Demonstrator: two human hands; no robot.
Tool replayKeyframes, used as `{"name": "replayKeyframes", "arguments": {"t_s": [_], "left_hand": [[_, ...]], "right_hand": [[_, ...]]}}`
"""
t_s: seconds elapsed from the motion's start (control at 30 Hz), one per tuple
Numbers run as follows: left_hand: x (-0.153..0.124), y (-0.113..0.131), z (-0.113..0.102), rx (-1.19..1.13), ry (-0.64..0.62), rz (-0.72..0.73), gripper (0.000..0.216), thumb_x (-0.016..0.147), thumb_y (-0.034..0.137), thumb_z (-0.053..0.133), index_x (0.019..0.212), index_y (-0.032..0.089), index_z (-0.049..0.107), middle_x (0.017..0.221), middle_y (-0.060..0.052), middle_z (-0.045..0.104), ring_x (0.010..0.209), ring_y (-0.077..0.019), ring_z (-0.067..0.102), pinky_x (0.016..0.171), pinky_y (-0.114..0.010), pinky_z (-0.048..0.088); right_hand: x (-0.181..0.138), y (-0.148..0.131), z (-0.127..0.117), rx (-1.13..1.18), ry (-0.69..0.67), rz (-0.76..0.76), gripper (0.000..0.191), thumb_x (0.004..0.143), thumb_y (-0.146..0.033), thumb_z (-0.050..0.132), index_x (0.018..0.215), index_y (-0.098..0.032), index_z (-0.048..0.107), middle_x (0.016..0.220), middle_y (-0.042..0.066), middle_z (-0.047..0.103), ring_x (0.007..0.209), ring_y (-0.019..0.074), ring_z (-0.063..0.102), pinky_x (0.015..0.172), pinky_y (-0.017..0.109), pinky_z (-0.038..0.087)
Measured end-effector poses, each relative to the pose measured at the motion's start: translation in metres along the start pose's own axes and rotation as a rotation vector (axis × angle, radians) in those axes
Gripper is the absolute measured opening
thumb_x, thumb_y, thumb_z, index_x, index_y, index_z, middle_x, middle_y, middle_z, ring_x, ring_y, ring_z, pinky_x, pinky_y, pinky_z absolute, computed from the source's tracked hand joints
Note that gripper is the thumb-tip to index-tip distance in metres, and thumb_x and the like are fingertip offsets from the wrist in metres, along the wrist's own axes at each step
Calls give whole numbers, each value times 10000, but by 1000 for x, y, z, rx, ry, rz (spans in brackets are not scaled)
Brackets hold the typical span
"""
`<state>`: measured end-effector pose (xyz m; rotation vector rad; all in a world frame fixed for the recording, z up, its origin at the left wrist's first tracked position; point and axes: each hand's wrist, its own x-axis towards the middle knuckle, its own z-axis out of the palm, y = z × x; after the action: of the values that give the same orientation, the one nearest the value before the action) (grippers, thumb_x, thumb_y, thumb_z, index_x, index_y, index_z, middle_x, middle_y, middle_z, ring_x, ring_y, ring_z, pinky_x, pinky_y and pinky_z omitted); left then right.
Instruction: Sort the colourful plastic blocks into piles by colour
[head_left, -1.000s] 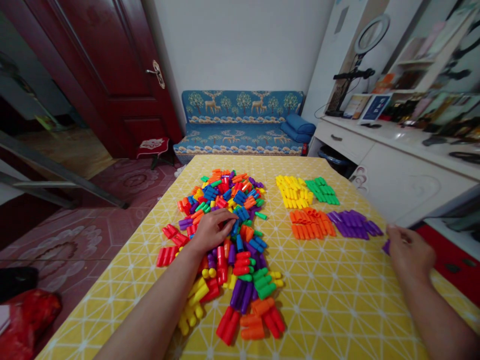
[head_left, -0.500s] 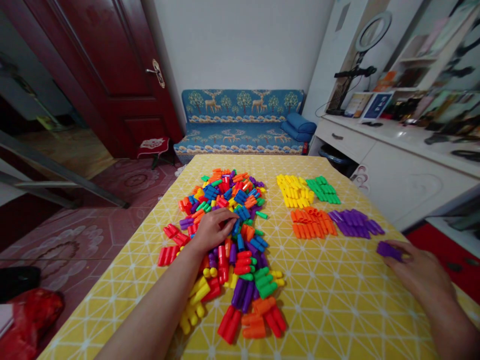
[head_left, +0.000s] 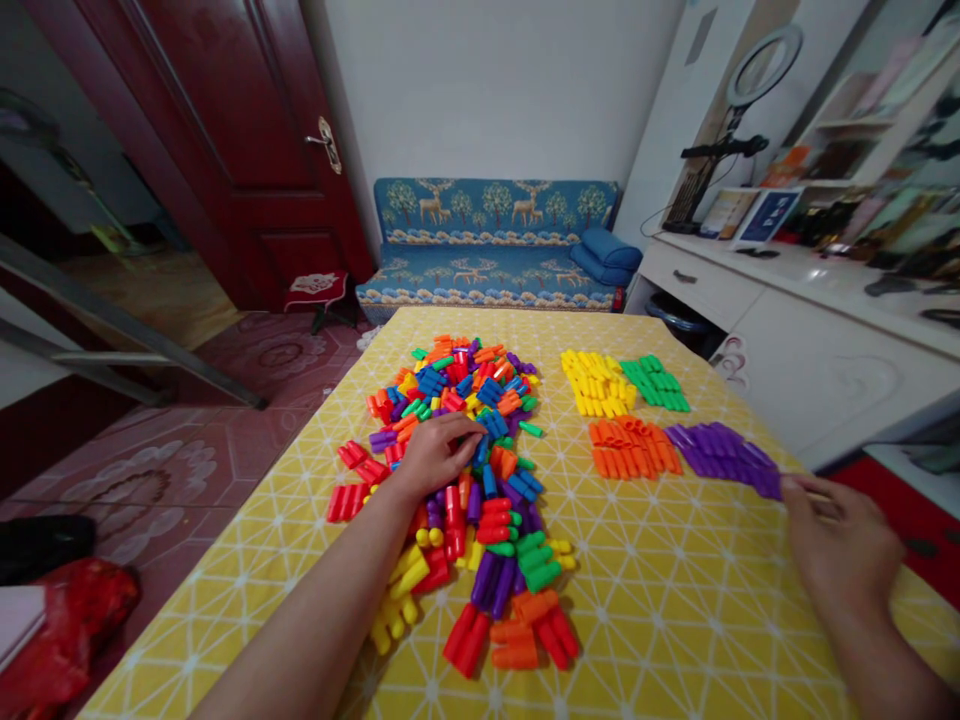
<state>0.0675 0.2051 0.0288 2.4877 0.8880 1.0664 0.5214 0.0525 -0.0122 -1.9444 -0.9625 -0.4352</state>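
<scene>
Over a mixed pile of coloured plastic building pieces (head_left: 454, 400), my left hand (head_left: 442, 455) rests with its fingers drawn together. Its fingertips are beside a blue piece (head_left: 481, 452); whether they grip it is hidden. On the right, my right hand (head_left: 844, 535) has its fingers curled in a pinch at a purple piece (head_left: 769, 484), which lies at the near right end of the purple group (head_left: 716, 452). To the left of that group are orange pieces (head_left: 634, 448). Yellow pieces (head_left: 596, 382) and green pieces (head_left: 656, 383) lie farther back, side by side.
A yellow patterned cloth (head_left: 660, 600) covers the table. Beyond it stands a blue sofa (head_left: 487, 270). A white dresser (head_left: 817, 350) is on the right, and a metal ladder (head_left: 135, 340) and a small stool (head_left: 319, 290) are on the left.
My right hand has brought the purple piece leftward and away from me, up against the end of the purple group. My left hand stays at the pile. The view has shifted slightly.
</scene>
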Motion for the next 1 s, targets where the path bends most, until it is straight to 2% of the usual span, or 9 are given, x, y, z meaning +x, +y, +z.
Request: {"name": "replayKeyframes", "arguments": {"t_s": [0.07, 0.17, 0.27, 0.37, 0.5, 0.63, 0.73, 0.83, 1.0], "left_hand": [[0, 0, 1, -4, -4, -3, 194, 891, 202, 529, 974, 197, 704, 924, -57, 723, 841, -163, 676, 755, -267, 519], [-1, -1, 1, -11, 1, -2, 194, 892, 202, 529, 977, 196, 703, 921, -58, 721, 838, -165, 675, 755, -273, 520], [-1, -2, 1, -12, 3, -2, 193, 891, 196, 531, 978, 193, 703, 924, -61, 719, 847, -168, 673, 765, -279, 520], [-2, 0, 0, 2, 6, -12, 208, 888, 200, 539, 1022, 202, 698, 969, -65, 715, 880, -176, 673, 787, -289, 525], [-2, 1, -1, 56, 15, -63, 418, 853, 202, 575, 1268, 254, 589, 1187, -69, 669, 929, -191, 677, 820, -320, 537], [0, 0, 0, 130, -49, -81, 526, 803, 170, 599, 1313, 288, 556, 1264, -51, 649, 1095, -243, 638, 920, -378, 516], [1, 0, 0, 115, -56, -83, 547, 767, 134, 606, 1291, 289, 580, 1239, -47, 657, 1092, -242, 635, 921, -370, 516], [1, 1, 0, 53, -19, -76, 501, 777, 131, 606, 1255, 283, 609, 1184, -47, 660, 1031, -212, 648, 879, -333, 528], [-1, 1, 1, -4, 35, -58, 327, 849, 262, 632, 1175, 237, 639, 1089, -70, 687, 980, -208, 660, 844, -326, 535]], "right_hand": [[-13, -39, 6, 181, -89, -76, 205, 811, -373, 597, 895, -204, 676, 898, 129, 681, 725, 225, 643, 682, 355, 521], [-37, -111, 20, 435, -405, -252, 193, 832, -372, 580, 909, -221, 673, 1007, 97, 657, 893, 216, 641, 712, 324, 536], [-60, -176, 43, 537, -706, -379, 227, 825, -316, 589, 1020, -231, 668, 1063, 75, 643, 863, 185, 636, 732, 325, 540], [-77, -217, 72, 578, -830, -392, 372, 783, -294, 636, 1150, -229, 640, 1125, 81, 641, 935, 204, 633, 833, 371, 529], [-91, -240, 111, 676, -852, -299, 462, 794, -286, 602, 1253, -235, 602, 1251, 89, 617, 1146, 244, 577, 970, 434, 473], [-103, -245, 129, 787, -843, -271, 522, 741, -209, 609, 1260, -263, 604, 1275, 54, 605, 1192, 228, 549, 1034, 430, 430], [-108, -245, 130, 823, -812, -288, 501, 722, -178, 614, 1217, -249, 626, 1215, 52, 632, 1156, 223, 564, 1037, 418, 424], [-110, -247, 123, 867, -807, -204, 338, 784, -235, 599, 1117, -223, 652, 1098, 52, 676, 1050, 217, 612, 945, 390, 483], [-111, -257, 108, 917, -737, -198, 205, 831, -271, 589, 1022, -219, 643, 1002, 42, 680, 939, 193, 626, 855, 332, 501]]}}
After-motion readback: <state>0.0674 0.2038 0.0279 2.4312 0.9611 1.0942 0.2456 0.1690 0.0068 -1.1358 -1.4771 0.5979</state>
